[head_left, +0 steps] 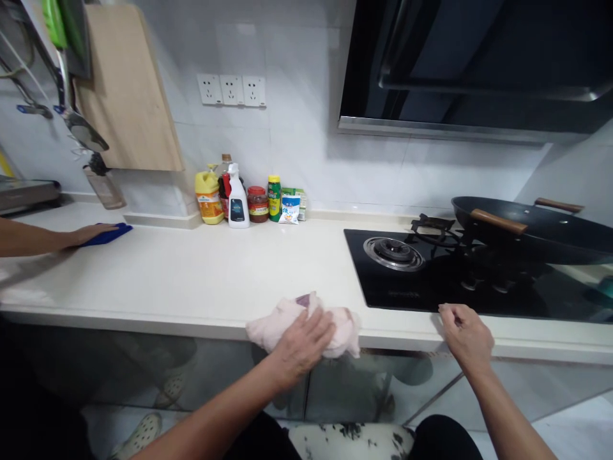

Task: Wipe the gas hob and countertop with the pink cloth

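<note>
The fingers of the left hand (301,342) are spread flat and pressed down on a pale pink cloth (335,326), which lies bunched at the front edge of the white counter (215,275), just left of the black gas stove (431,281). The right hand (467,335) rests at the counter's front edge just before the stove, its fingers loosely curled and holding nothing. On the stove's far burner sits a dark wok (536,230) with wooden handles; whether it holds anything cannot be told. At the back wall stands a cluster of containers: a yellow bottle (209,198), a white spray bottle (238,201), a red-lidded jar (258,204) with dark red contents, a green bottle (274,198) and a small packet (290,209). Far left, another person's hand (89,234) lies on a blue cloth (112,233) on the counter. A wooden cutting board (127,89) hangs on the wall above.
</note>
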Available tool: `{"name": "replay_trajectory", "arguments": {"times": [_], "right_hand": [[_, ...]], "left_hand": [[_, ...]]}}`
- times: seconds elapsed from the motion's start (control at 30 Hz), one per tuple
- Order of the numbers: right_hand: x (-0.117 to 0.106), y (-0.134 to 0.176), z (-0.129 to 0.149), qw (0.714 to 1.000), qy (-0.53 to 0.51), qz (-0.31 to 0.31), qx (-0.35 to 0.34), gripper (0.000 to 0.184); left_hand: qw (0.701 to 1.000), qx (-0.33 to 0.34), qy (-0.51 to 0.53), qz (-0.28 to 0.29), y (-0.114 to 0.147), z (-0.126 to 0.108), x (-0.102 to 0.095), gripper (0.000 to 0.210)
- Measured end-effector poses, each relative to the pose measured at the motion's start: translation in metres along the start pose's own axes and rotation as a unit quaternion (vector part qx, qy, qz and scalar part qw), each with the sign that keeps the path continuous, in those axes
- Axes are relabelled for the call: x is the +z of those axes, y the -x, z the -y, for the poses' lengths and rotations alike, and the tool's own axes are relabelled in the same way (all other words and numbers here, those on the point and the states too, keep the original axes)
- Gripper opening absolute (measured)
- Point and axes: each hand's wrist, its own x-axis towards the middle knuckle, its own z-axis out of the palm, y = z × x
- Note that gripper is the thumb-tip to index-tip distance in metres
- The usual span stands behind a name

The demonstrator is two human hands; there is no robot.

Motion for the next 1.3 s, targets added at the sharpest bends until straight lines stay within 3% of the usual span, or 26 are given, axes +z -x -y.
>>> {"name": "replay_trajectory", "arguments": {"times": [0.13, 0.37, 0.47, 0.63, 0.77, 0.9, 1.07, 1.2, 1.3], "right_hand": [[-0.001, 0.0, 0.003, 1.0, 0.003, -0.002, 0.003, 0.031], [-0.002, 0.0, 0.006, 1.0, -0.001, -0.015, -0.016, 0.034], [-0.001, 0.0, 0.007, 0.999, 0.006, -0.024, -0.021, 0.035], [0.001, 0.0, 0.007, 0.998, 0.002, -0.055, -0.041, 0.035], [0.002, 0.0, 0.007, 0.997, -0.004, -0.058, -0.046, 0.035], [0.003, 0.0, 0.007, 0.997, 0.004, -0.065, -0.041, 0.035], [0.002, 0.0, 0.006, 0.995, -0.016, -0.064, -0.069, 0.033], [0.002, 0.0, 0.003, 0.994, -0.023, -0.066, -0.087, 0.032], [0.002, 0.0, 0.002, 0.993, -0.024, -0.06, -0.094, 0.034]], "left_hand": [[0.99, -0.117, 0.032, 0.069, 0.061, 0.047, -0.007, 0.054], [0.928, -0.353, -0.098, 0.072, 0.138, 0.088, -0.043, 0.055], [0.903, -0.387, -0.162, 0.088, 0.157, 0.104, -0.053, 0.053], [0.908, -0.359, -0.189, 0.105, 0.168, 0.127, -0.053, 0.042], [0.911, -0.34, -0.215, 0.093, 0.162, 0.123, -0.051, 0.037], [0.921, -0.305, -0.22, 0.098, 0.137, 0.105, -0.052, 0.038], [0.944, -0.266, -0.18, 0.075, 0.083, 0.066, -0.043, 0.045], [0.963, -0.236, -0.127, 0.017, 0.034, 0.025, -0.022, 0.043], [0.979, -0.18, -0.097, 0.016, -0.006, -0.005, -0.006, 0.045]]}}
